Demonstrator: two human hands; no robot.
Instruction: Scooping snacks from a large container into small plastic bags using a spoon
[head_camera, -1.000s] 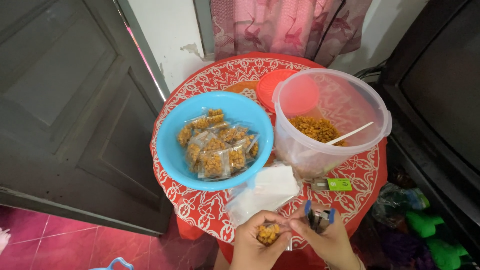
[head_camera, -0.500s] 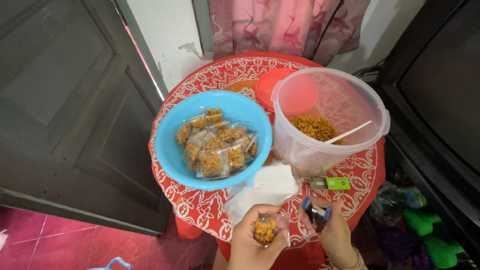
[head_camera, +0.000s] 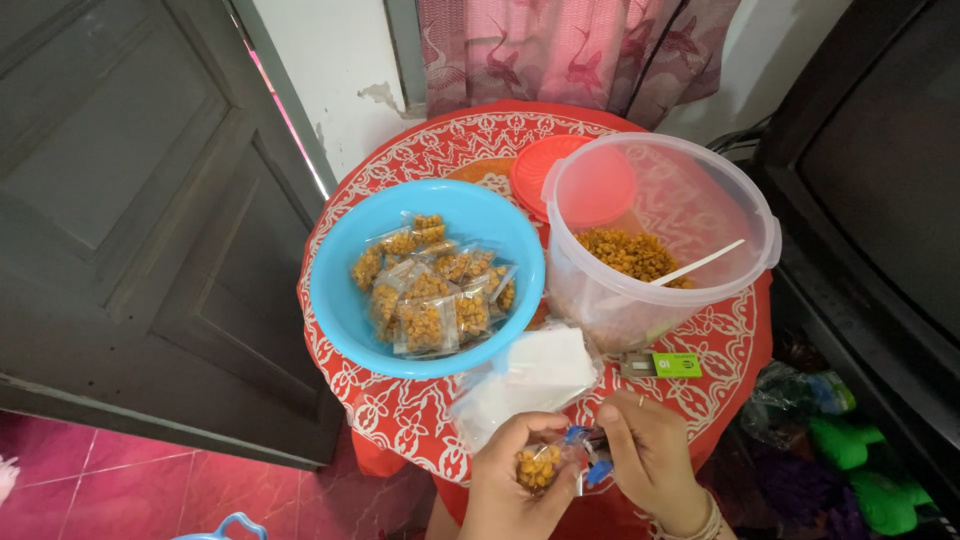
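My left hand (head_camera: 512, 482) holds a small clear packet of yellow snack (head_camera: 538, 466) at the near edge of the round table. My right hand (head_camera: 648, 458) grips a small blue stapler (head_camera: 590, 455) and presses it against the packet's top. A stack of empty clear bags (head_camera: 525, 378) lies just beyond my hands. Further back, a blue bowl (head_camera: 345, 300) holds several filled packets (head_camera: 430, 288). To its right, a big clear tub (head_camera: 700, 200) contains loose yellow snack (head_camera: 628, 254) and a white spoon (head_camera: 695, 264).
The table carries a red patterned cloth (head_camera: 400, 410). An orange lid (head_camera: 545, 172) lies behind the tub, and a small green box (head_camera: 676, 364) sits near its base. A dark door (head_camera: 130, 200) stands left, dark furniture (head_camera: 880, 180) right, with green things (head_camera: 850, 450) on the floor.
My hands have shifted slightly and drawn together, so the stapler now meets the packet. The bowl and tub have not moved.
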